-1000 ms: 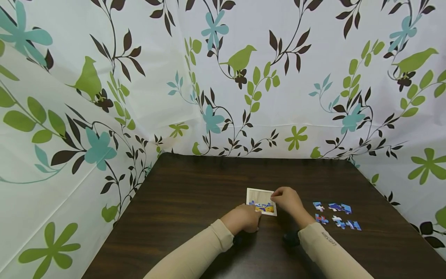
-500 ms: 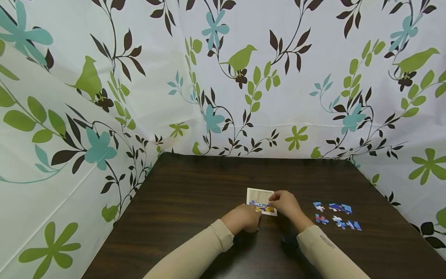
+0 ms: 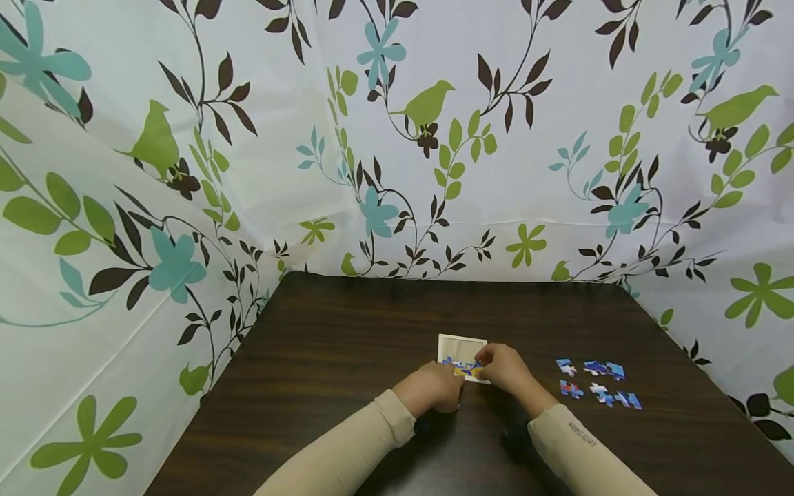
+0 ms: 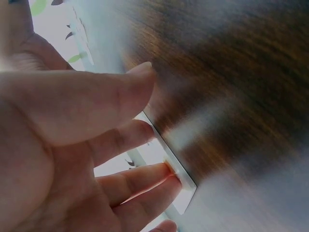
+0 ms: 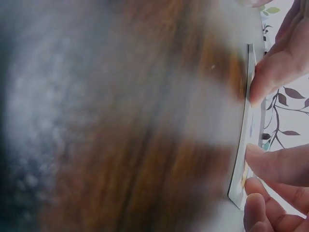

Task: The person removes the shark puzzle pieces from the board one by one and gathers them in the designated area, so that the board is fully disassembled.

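A small square puzzle tray with a pale rim lies mid-table. Joined blue and yellow jigsaw pieces fill its near part, while the far part shows bare wood. My left hand rests its extended fingertips on the tray's near left, thumb lifted clear in the left wrist view. At the near right, my right hand touches the pieces with thumb and bent fingers, set apart on the tray. Whether they pinch a piece is hidden. The hands cover part of the puzzle.
To the right of the tray lie several loose jigsaw pieces, blue, white and red, in two rough rows. The dark wood-grain table ends at a white cloth printed with leaves and birds.
My right hand has moved from the tray's right rim slightly left and nearer, onto the pieces, its thumb and finger spreading apart. The left hand keeps its place.
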